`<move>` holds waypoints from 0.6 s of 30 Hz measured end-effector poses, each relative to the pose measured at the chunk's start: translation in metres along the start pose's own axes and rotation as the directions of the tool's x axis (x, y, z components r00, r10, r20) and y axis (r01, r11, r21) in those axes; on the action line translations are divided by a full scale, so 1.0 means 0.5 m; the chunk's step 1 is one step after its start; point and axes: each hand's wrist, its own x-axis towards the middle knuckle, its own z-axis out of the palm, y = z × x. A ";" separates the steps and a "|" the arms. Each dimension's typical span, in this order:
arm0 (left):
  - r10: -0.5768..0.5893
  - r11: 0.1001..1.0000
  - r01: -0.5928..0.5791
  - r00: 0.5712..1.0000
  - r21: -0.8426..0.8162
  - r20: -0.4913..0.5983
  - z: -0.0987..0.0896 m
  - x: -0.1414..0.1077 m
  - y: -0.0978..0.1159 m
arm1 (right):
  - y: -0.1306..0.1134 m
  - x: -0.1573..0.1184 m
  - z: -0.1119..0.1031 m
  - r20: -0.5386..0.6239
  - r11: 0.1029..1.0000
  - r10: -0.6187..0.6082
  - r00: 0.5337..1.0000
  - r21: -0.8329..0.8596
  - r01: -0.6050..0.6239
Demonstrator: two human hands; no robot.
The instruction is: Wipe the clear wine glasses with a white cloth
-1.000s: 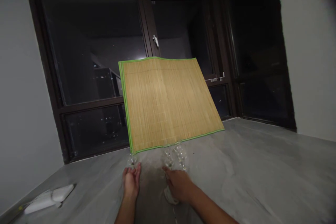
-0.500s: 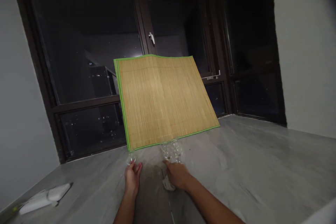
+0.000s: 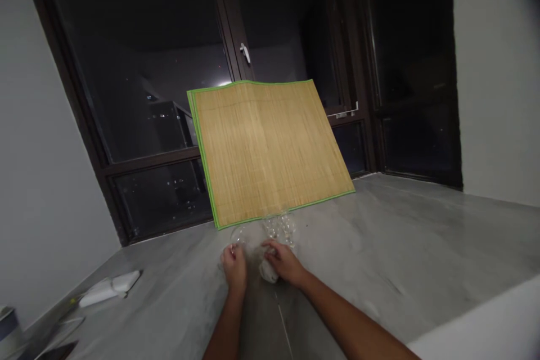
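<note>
Left hand point(image 3: 234, 265) gripped a clear glass point(image 3: 238, 234), fingers curled on it, just near of the bamboo mat point(image 3: 270, 152). Right hand point(image 3: 283, 262) lay over a white cloth point(image 3: 269, 273) on the grey counter point(image 3: 379, 259); grip hidden, can't tell if closed. Two more glasses point(image 3: 280, 226) stood touching, betw. right hand & mat. Mat leaned on dark window point(image 3: 143, 67). White device point(image 3: 110, 288) far left.

Both forearms bare, no sleeves in view. Left hand point(image 3: 235, 265) and right hand point(image 3: 283, 261) bare too, no gloves. Dim light, finer detail not readable.
</note>
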 end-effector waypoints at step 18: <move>0.358 0.817 -0.513 0.810 0.265 0.465 -0.036 -0.071 0.035 | -0.043 0.007 0.001 -0.400 0.975 -0.215 0.891 -0.134 0.175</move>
